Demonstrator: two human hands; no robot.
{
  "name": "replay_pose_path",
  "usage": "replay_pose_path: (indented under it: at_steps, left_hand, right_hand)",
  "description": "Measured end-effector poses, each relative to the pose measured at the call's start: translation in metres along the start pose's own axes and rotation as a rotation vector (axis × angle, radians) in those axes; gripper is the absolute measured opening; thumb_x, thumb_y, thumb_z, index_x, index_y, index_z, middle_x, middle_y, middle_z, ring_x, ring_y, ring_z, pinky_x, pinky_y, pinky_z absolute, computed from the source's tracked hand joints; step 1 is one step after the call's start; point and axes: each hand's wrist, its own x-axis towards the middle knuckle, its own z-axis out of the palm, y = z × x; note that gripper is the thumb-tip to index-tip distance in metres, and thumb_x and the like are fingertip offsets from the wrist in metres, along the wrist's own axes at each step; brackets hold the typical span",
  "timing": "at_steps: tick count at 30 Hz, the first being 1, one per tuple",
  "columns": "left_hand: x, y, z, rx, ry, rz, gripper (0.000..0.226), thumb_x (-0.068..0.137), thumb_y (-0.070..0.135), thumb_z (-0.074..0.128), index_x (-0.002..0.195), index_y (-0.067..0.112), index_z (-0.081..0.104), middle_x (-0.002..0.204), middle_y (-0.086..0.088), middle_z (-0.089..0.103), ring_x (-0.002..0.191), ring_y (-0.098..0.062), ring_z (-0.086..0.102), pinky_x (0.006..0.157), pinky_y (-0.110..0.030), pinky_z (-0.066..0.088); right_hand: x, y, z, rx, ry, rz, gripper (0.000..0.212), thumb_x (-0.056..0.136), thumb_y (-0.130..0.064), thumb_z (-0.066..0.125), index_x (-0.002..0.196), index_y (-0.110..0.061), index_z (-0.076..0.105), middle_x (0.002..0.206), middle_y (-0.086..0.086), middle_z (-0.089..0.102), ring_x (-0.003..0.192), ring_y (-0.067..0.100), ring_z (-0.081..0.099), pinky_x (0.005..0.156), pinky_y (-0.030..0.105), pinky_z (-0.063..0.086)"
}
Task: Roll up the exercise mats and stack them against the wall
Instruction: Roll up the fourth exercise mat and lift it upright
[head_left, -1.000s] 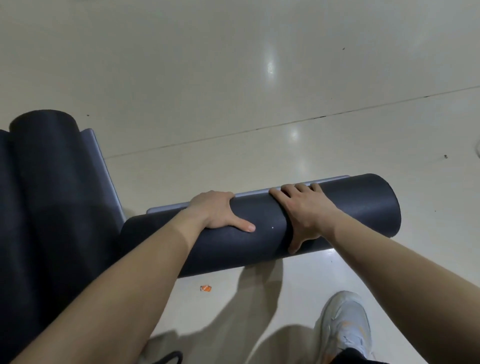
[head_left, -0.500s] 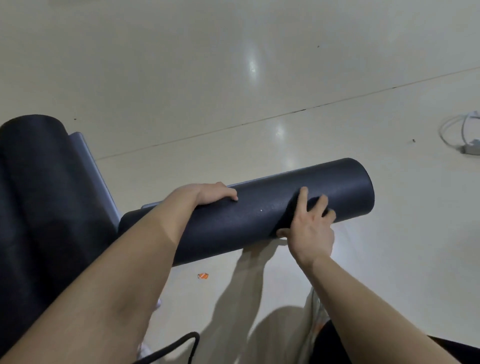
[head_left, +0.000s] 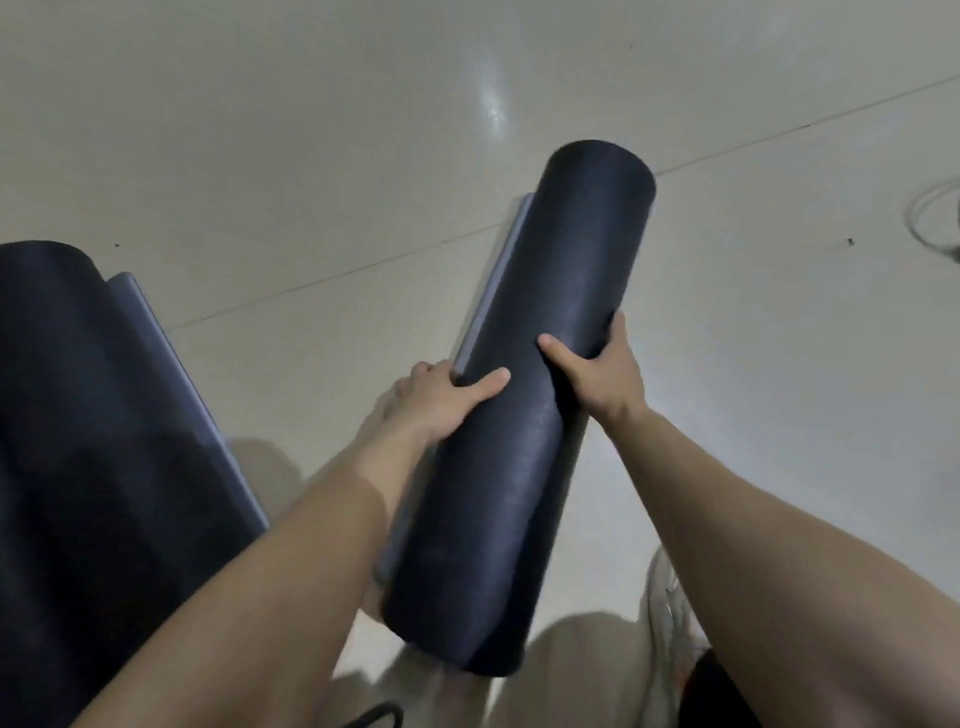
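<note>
A rolled black exercise mat (head_left: 545, 322) is lifted off the floor, pointing away from me with its far end up and right and its near end low by my legs. A grey strip, the mat's free edge (head_left: 493, 291), runs along its left side. My left hand (head_left: 441, 400) grips the roll from the left, thumb across the top. My right hand (head_left: 602, 369) grips it from the right, thumb on top and fingers wrapped underneath. A second rolled black mat (head_left: 93, 441) lies on the floor at the left, also with a grey edge.
The pale glossy tiled floor (head_left: 311, 156) stretches ahead with a dark joint line across it. A white cable (head_left: 935, 223) lies at the right edge. My light shoe (head_left: 670, 603) shows at the lower right, and a dark strap at the bottom.
The roll lay crosswise on the floor under my hands. Both hands now grip it and have lifted and swung it until it points away from me.
</note>
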Motion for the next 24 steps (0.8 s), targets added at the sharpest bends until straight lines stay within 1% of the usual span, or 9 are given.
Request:
replay_pose_path:
  at_steps: [1,2,4,7,9,12,16,20,24]
  left_hand:
    - [-0.003,0.0,0.01,-0.047,0.062,0.018,0.102,0.055,0.101,0.049,0.118,0.022,0.063,0.124,-0.002,0.064,0.11,-0.028,0.063,0.092,-0.042,0.052]
    - [-0.005,0.001,0.019,-0.14,0.065,0.012,0.103,0.057,0.099,0.054,0.123,0.02,0.063,0.126,-0.002,0.064,0.111,-0.026,0.064,0.089,-0.037,0.052]
    - [-0.008,0.005,0.031,-0.321,0.027,-0.031,0.105,0.065,0.086,0.067,0.141,0.016,0.05,0.141,-0.003,0.057,0.121,-0.024,0.06,0.088,-0.03,0.048]
    - [-0.001,0.008,0.029,-0.36,0.012,-0.086,0.128,0.066,0.077,0.076,0.159,0.01,0.019,0.162,-0.008,0.03,0.145,-0.028,0.038,0.112,-0.039,0.038]
    - [0.006,0.008,0.021,-0.373,-0.013,-0.092,0.124,0.064,0.077,0.077,0.154,0.005,0.03,0.155,-0.008,0.043,0.138,-0.026,0.047,0.106,-0.036,0.044]
    - [0.018,0.007,0.019,-0.559,-0.08,-0.058,0.091,0.067,0.071,0.08,0.132,0.013,0.054,0.128,-0.001,0.067,0.106,-0.014,0.068,0.08,-0.025,0.054]
    - [0.021,0.016,0.034,-0.65,-0.042,-0.04,0.114,0.044,0.075,0.087,0.135,0.019,0.045,0.122,0.003,0.069,0.101,-0.013,0.072,0.09,-0.036,0.059]
    - [-0.009,0.039,0.011,-0.686,0.05,-0.005,0.097,0.05,0.062,0.092,0.129,0.022,0.052,0.114,0.01,0.072,0.095,-0.008,0.074,0.086,-0.035,0.061]
    - [-0.073,0.1,-0.03,-0.674,0.066,0.015,0.092,0.058,0.054,0.092,0.13,0.02,0.047,0.115,0.01,0.07,0.098,-0.008,0.073,0.089,-0.035,0.06]
  right_hand:
    - [0.006,-0.001,-0.003,-0.003,-0.029,-0.042,0.078,0.075,-0.048,0.089,0.139,-0.027,0.049,0.119,-0.019,0.064,0.111,0.008,0.067,0.093,0.025,0.053]
    - [0.008,0.001,-0.003,-0.005,-0.052,-0.071,0.08,0.072,-0.051,0.09,0.138,-0.031,0.05,0.12,-0.017,0.065,0.111,0.008,0.067,0.092,0.024,0.054]
    - [0.003,0.013,0.0,0.002,-0.095,-0.043,0.1,0.061,-0.064,0.091,0.143,-0.042,0.04,0.127,-0.012,0.065,0.113,0.012,0.067,0.097,0.032,0.055]
    - [-0.005,0.026,0.005,0.062,-0.115,0.016,0.098,0.06,-0.066,0.089,0.14,-0.049,0.035,0.12,-0.022,0.067,0.108,0.01,0.069,0.1,0.042,0.056]
    - [-0.005,0.024,0.008,0.056,-0.087,0.019,0.103,0.059,-0.069,0.088,0.143,-0.048,0.033,0.121,-0.022,0.066,0.109,0.011,0.069,0.1,0.043,0.056]
    - [-0.002,0.025,0.01,0.073,-0.083,0.024,0.102,0.061,-0.068,0.088,0.144,-0.047,0.034,0.122,-0.022,0.067,0.107,0.009,0.07,0.098,0.042,0.057]
    - [-0.002,0.018,0.013,0.114,-0.08,-0.016,0.082,0.071,-0.055,0.09,0.137,-0.042,0.042,0.117,-0.024,0.069,0.102,0.003,0.071,0.093,0.039,0.059]
    - [-0.009,-0.014,0.0,0.214,-0.108,-0.02,0.078,0.084,-0.056,0.078,0.149,-0.038,0.038,0.135,-0.018,0.063,0.12,0.008,0.066,0.104,0.046,0.053]
    - [-0.031,-0.081,-0.057,0.258,-0.114,-0.044,0.077,0.089,-0.052,0.075,0.153,-0.039,0.035,0.14,-0.023,0.059,0.125,0.003,0.061,0.109,0.042,0.048]
